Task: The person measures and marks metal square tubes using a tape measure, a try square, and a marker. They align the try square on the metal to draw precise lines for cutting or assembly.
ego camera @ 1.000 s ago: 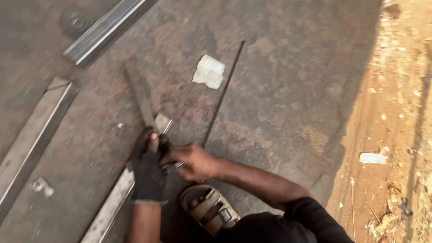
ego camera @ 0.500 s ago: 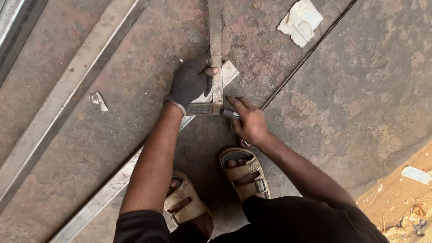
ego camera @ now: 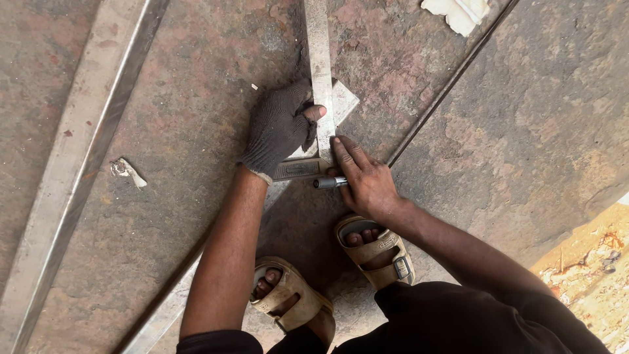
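Note:
My left hand (ego camera: 278, 128), in a dark knit glove, presses down on a metal try square (ego camera: 319, 72) whose blade points away from me and whose stock (ego camera: 298, 168) lies across a flat metal bar (ego camera: 344, 99). The bar runs diagonally toward the lower left. My bare right hand (ego camera: 367, 177) grips a small pen-like marking tool (ego camera: 327, 183) with a metal tip, held against the square's corner, fingers resting beside the blade.
A long metal channel (ego camera: 78, 164) lies on the left of the rusty floor. A thin rod (ego camera: 452, 85) runs diagonally at right, crumpled white paper (ego camera: 458, 10) at the top, a paper scrap (ego camera: 124, 169) at left. My sandalled feet (ego camera: 373, 252) sit below the hands; sandy ground (ego camera: 590, 275) at the lower right.
The view has swung and come closer over the hands. Both hands stay at the square; my right hand has settled tighter against the blade's corner with the marking tool.

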